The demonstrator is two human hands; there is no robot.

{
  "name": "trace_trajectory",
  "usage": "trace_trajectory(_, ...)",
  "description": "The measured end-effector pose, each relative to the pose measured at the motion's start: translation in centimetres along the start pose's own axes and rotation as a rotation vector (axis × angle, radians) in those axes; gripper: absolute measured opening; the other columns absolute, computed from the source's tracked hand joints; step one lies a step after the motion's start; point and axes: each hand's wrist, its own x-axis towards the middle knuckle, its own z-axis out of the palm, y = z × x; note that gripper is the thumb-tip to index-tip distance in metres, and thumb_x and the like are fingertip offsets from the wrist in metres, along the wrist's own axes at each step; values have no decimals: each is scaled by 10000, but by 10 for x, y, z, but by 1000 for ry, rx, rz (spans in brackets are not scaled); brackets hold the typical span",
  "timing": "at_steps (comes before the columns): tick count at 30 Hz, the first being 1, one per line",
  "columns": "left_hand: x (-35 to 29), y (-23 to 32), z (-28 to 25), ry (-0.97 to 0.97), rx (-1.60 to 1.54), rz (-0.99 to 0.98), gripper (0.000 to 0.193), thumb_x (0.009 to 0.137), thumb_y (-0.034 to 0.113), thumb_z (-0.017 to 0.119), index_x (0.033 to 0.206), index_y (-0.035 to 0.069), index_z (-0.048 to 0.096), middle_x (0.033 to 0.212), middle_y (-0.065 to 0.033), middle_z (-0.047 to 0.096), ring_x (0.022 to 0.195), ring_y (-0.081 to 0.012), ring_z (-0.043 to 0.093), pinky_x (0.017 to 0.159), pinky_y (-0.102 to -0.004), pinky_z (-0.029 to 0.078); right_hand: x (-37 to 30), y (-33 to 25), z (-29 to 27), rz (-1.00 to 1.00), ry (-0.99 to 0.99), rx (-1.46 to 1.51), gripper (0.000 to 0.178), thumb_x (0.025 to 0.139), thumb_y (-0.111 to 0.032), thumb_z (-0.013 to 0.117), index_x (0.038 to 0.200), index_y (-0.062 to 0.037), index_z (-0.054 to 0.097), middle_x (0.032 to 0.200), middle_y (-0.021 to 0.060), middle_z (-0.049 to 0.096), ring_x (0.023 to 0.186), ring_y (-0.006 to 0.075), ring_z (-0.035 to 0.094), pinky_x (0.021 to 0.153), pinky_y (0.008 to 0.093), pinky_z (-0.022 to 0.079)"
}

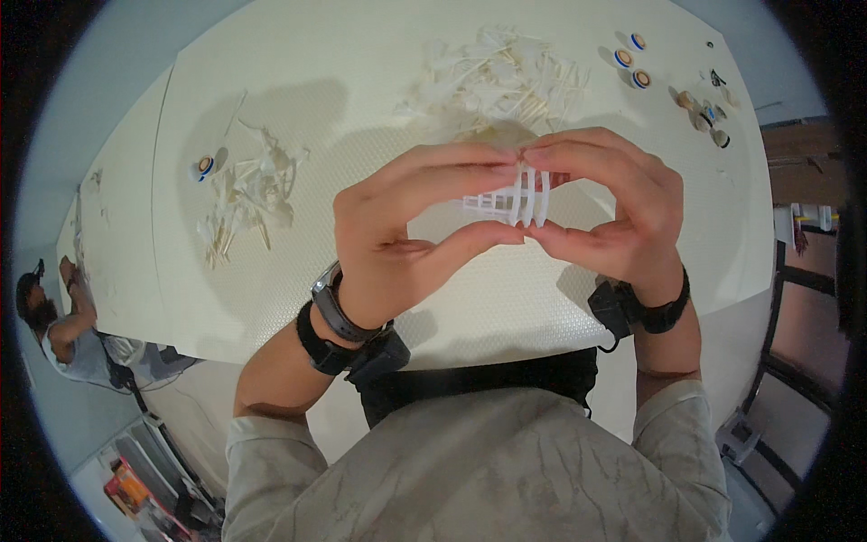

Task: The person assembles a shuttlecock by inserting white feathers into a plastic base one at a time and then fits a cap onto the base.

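Note:
Between my two hands, above the table, is a small white ribbed plastic cage (517,200) with rings and cross bars, like a shuttlecock's frame. My left hand (397,221) pinches it from the left, fingertips on top and thumb below. From the right, my right hand (628,203) grips its ringed end the same way, fingers curved over and thumb underneath. The two hands' fingertips nearly meet around the piece. Behind them on the table lies a large loose pile of white feathers (506,77), and a smaller feather pile (253,194) is to the left.
Several round caps with blue rims and tan centres (640,79) lie at the far right; another cap (205,166) is beside the left pile. Small mixed pieces (704,116) sit near the table's right side. Another person (68,316) is at the far left edge.

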Motion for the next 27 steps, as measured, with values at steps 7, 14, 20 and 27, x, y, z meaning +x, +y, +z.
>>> trace_trajectory(7,-1,-3,-1,-12,-158,-41,467,765,-115,807,1203,-62,653,1257,-277,661,1193,-331,648,1021,-420,521,1,-1,-3,-14,13,-12,516,669,-71,878,1163,-98,732,1050,98,751,809,207,747,686,293,608)
trace_trajectory(14,-2,-5,-3,-36,-115,-20,419,806,-136,754,1206,-70,651,1273,-293,651,1216,-340,637,1028,-432,516,2,-2,-5,-17,3,5,543,688,-112,905,1203,-101,733,1068,99,754,802,203,737,670,287,603)
trace_trajectory(20,-4,-6,-2,-23,-153,-69,411,821,-127,751,1215,-76,646,1276,-292,651,1221,-344,634,1039,-437,511,-1,-1,-4,4,10,-35,563,670,-172,926,1198,-111,740,1046,81,761,757,179,734,637,269,585)
trace_trajectory(27,-2,-6,2,-9,-193,-66,435,824,-126,751,1240,-77,638,1286,-286,649,1243,-346,623,1048,-442,508,-1,0,-6,26,-1,-30,584,656,-192,934,1201,-110,739,1022,76,764,742,171,732,626,260,573)
